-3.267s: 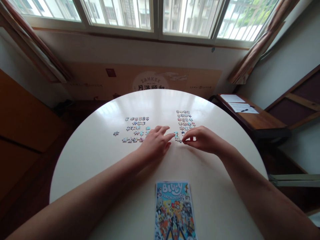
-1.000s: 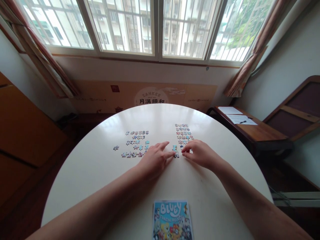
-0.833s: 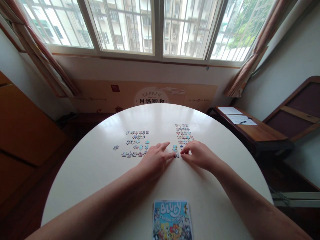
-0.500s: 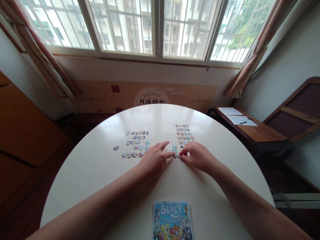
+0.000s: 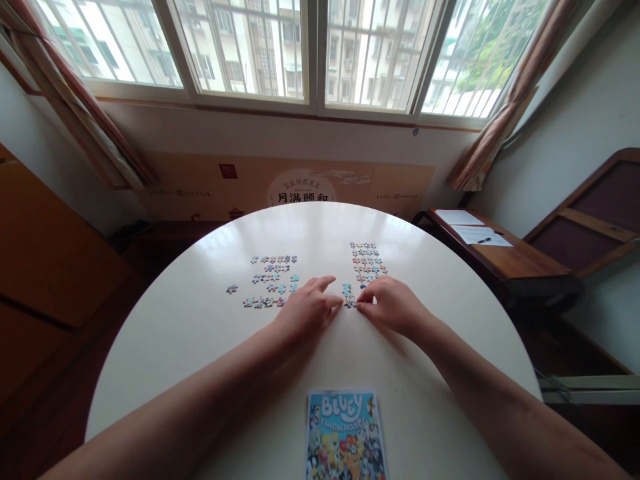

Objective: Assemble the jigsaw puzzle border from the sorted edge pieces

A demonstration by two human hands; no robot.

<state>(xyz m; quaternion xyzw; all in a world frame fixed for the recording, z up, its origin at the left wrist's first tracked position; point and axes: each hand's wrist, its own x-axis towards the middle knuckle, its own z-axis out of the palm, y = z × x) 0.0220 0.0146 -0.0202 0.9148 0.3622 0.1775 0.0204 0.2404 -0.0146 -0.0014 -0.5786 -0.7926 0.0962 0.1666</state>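
Note:
Between my two hands lies a small cluster of joined jigsaw pieces [image 5: 349,302] on the white round table. My left hand [image 5: 313,303] rests just left of it, fingers spread, one fingertip by the cluster's left edge. From the right, my right hand [image 5: 387,301] pinches thumb and forefinger at the cluster's right edge; the piece in them is mostly hidden. Behind my right hand stands a block of jigsaw pieces in rows [image 5: 367,261]. More loose pieces [image 5: 274,260] lie in rows left of my left hand, partly covered by it.
A single piece [image 5: 232,289] lies apart at the far left. A blue picture card [image 5: 345,433] marked "Bluey" lies near me on the table [image 5: 200,373]. At the right, a wooden chair [image 5: 530,260] bears papers [image 5: 480,235] and a pen. Windows and a printed carton [image 5: 400,177] are behind.
The view has tipped down slightly. My left fingertip has drawn back a little from the joined pieces, showing more of them. My right hand stays pinched at their right edge.

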